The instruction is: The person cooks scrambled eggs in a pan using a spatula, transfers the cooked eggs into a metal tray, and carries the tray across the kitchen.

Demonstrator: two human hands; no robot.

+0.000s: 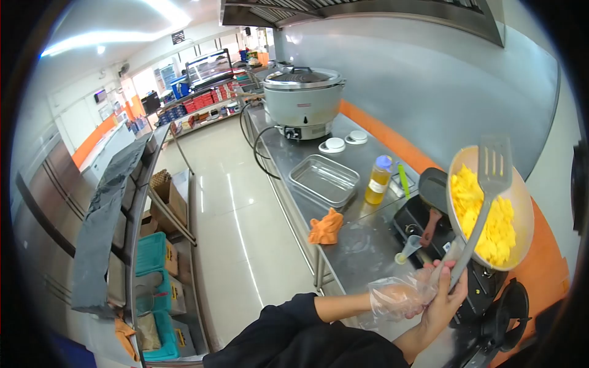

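Note:
A cream-coloured frying pan (523, 214) is raised and tilted at the right, with yellow scrambled egg (491, 230) inside. My left hand (402, 295), in a clear plastic glove, is closed around the pan's handle, its fingers partly hidden. Beside it, my bare right hand (443, 297) grips a grey slotted spatula (481, 218). The spatula's head overlaps the pan's upper part in this view. Below the pan sits a black stove (410, 219). A small dark pan (434, 184) with a brown handle rests there, near a small clear measuring cup (411, 245).
A large rice cooker (304, 104) stands far along the steel counter (362, 245). Nearer are a metal tray (325, 179), a yellow-oil bottle (378, 181), white lids (332, 145) and an orange cloth (326, 227). Across the aisle, a steel rack (191, 230) holds teal-lidded boxes (151, 254).

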